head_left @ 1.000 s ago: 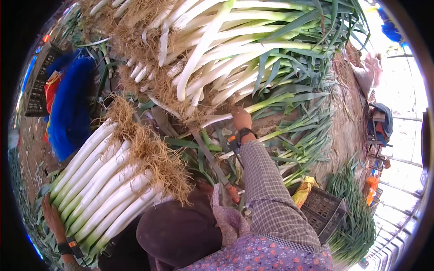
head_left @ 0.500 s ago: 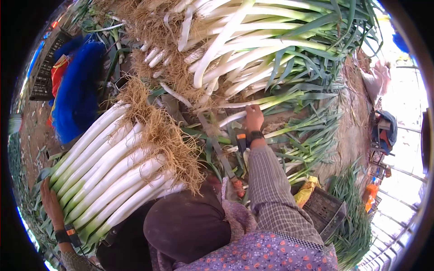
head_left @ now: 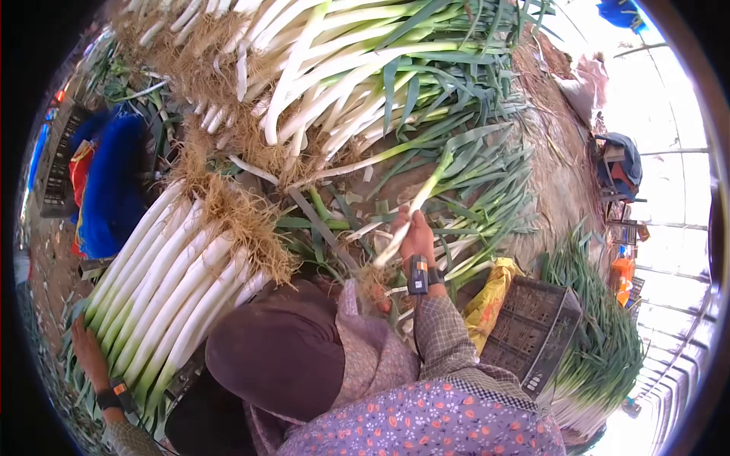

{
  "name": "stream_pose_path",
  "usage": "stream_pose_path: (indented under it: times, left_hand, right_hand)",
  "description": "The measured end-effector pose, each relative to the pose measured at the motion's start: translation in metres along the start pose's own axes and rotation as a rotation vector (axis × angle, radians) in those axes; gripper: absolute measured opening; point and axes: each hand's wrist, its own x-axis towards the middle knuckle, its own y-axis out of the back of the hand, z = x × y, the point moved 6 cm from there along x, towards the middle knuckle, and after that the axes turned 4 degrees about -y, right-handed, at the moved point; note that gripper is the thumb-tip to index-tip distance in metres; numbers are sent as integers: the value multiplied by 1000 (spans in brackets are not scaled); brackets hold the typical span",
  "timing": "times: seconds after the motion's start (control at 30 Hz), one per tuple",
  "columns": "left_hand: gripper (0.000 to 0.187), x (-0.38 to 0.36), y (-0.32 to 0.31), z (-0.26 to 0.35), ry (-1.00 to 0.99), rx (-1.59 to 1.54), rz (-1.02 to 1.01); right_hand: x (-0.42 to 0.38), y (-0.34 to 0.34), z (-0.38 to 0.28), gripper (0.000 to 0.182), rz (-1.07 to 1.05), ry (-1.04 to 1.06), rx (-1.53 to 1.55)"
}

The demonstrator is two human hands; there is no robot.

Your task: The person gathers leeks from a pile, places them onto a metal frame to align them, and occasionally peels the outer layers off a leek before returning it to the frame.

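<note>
My right hand [head_left: 417, 237] is closed around the white stalk of a single leek [head_left: 430, 186]; its roots hang over to the lower left and its green leaves reach up to the right. Fingers extended, my left hand [head_left: 90, 354] lies against the green end of a bundle of thick white leeks [head_left: 163, 266], whose brown roots [head_left: 228, 216] point up and right. A long flat blade-like tool [head_left: 323, 228] slants down between the bundle and my right hand. A big pile of leeks [head_left: 327, 68] stretches across the top.
Right of my right arm are a yellow bag [head_left: 487, 304] and a black crate [head_left: 528, 327], with thinner green leeks [head_left: 601, 342] beyond. Blue netting [head_left: 114, 186] and another dark crate [head_left: 61, 163] are at the left. Loose leaves and stalks litter the ground.
My right hand has taken up a leek, lifting it and drawing it down nearer to me. The view has shifted, showing more of the crate at the right. My left hand stays at the bundle.
</note>
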Motion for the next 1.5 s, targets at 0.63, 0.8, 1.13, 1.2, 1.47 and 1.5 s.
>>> stream_pose_path:
  times: [0.63, 0.8, 1.13, 1.2, 1.47, 1.5]
  left_hand:
    - [23, -13, 204, 175, 10, -1014, 217]
    - [24, -65, 272, 251, -172, -1400, 115]
    - [22, -187, 310, 215, 110, -1390, 256]
    - [22, -207, 304, 204, 110, -1439, 276]
    - [28, -279, 351, 206, -36, -949, 810]
    - [28, -283, 351, 207, -42, -963, 840]
  right_hand:
    - [-120, -354, 191, 26, -644, 63, -375]
    - [-179, -404, 266, 31, -869, -103, -498]
    - [-264, -452, 322, 37, -1120, -328, -612]
    - [-272, -456, 328, 30, -1155, -400, -535]
    - [-312, -430, 331, 27, -1175, -308, -517]
    - [-320, -431, 327, 27, -1194, -281, -519]
